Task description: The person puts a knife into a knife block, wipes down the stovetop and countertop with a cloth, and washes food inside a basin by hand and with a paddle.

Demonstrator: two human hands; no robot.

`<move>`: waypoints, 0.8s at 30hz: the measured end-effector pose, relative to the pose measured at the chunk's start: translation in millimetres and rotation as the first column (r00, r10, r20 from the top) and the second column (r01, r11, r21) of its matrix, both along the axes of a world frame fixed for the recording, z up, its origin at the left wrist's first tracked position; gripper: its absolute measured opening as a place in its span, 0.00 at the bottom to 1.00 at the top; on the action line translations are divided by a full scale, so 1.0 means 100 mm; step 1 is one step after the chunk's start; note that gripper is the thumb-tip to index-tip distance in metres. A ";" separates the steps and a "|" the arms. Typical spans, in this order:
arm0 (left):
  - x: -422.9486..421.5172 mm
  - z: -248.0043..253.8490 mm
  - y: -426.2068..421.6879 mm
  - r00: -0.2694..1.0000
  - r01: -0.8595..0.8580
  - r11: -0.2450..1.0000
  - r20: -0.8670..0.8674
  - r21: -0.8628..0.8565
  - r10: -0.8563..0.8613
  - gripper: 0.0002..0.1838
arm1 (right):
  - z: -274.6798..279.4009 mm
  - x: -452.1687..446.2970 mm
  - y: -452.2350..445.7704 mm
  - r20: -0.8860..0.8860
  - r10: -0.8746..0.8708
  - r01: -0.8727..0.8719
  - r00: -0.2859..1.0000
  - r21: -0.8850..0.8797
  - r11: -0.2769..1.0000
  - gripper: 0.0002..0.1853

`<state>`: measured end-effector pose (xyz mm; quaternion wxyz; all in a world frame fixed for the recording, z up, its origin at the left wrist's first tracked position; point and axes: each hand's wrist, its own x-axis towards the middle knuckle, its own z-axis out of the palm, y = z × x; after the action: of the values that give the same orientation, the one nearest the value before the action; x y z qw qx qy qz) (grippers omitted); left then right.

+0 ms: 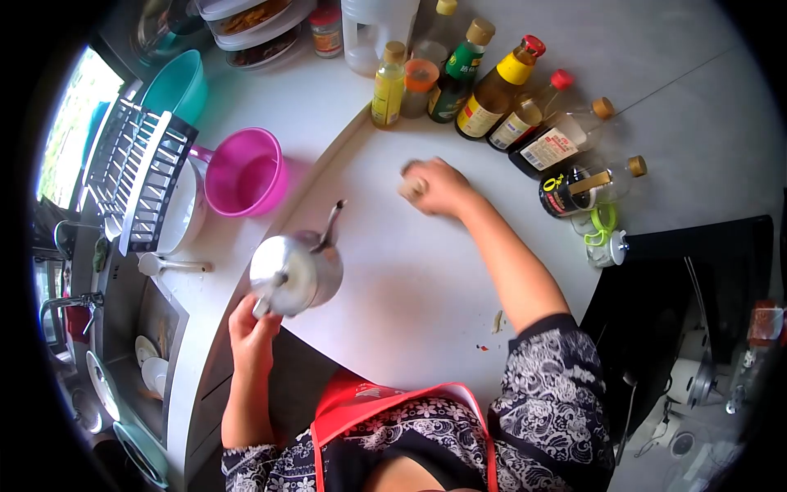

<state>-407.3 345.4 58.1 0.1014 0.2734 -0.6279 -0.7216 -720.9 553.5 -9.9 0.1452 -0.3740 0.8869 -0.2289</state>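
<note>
All the weight of a metal pot [307, 279], left of centre, seems to hang on the left hand [256, 334] gripping its handle [261, 308]; slackening could drop it. The right hand [441, 190], upper centre, is curled, contents unclear; sweeping upward, it could topple bottles [487, 105].

The kettle [297, 275], in the left hand [256, 332], is at the near left corner of the desk [402, 271]. The right hand [443, 189] is farther back and to the right, before a row of bottles [485, 102] curving along the back and right. A jar [607, 251] ends the row. Left of the desk sits a dipper [276, 187], then a drying rack [146, 184]; nearer, dishes [154, 375] lie in the sink [157, 303].
</note>
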 end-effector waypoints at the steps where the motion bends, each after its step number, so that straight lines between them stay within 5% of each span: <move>1: -0.16 -0.02 0.02 0.999 0.033 0.999 -0.017 -0.033 -0.034 0.12 | -0.03 0.06 0.20 0.010 0.024 -0.024 1.000 0.005 1.000 0.15; 8: -1.60 -0.47 0.32 0.979 0.197 0.971 -0.030 -0.136 -0.203 0.12 | 0.04 0.47 1.05 0.030 -0.044 0.041 0.999 0.094 0.995 0.12; 15: -2.39 -0.97 0.53 0.966 0.250 0.967 -0.052 -0.058 -0.253 0.11 | -0.12 0.58 1.16 -0.078 -0.145 0.126 0.986 -0.214 0.969 0.09; 20: -2.60 -0.93 0.52 0.944 0.315 0.945 -0.074 -0.081 -0.321 0.12 | -0.21 0.57 1.18 -0.041 -0.187 0.170 0.981 -0.263 0.950 0.09; 22: -2.60 -0.74 0.42 0.902 0.431 0.762 0.219 -0.484 -0.371 0.11 | -0.28 0.56 1.19 -0.034 -0.184 0.166 0.982 -0.302 0.939 0.09; 24: -2.42 -0.41 0.47 0.958 0.216 0.205 0.166 -0.955 -0.234 0.15 | -0.33 0.55 1.18 -0.033 -0.184 0.166 0.982 -0.299 0.940 0.10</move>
<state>-649.6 392.9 17.2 0.1466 0.0536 -0.9690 -0.1917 -666.3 671.8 -43.3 0.0398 -0.3179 0.8765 -0.3593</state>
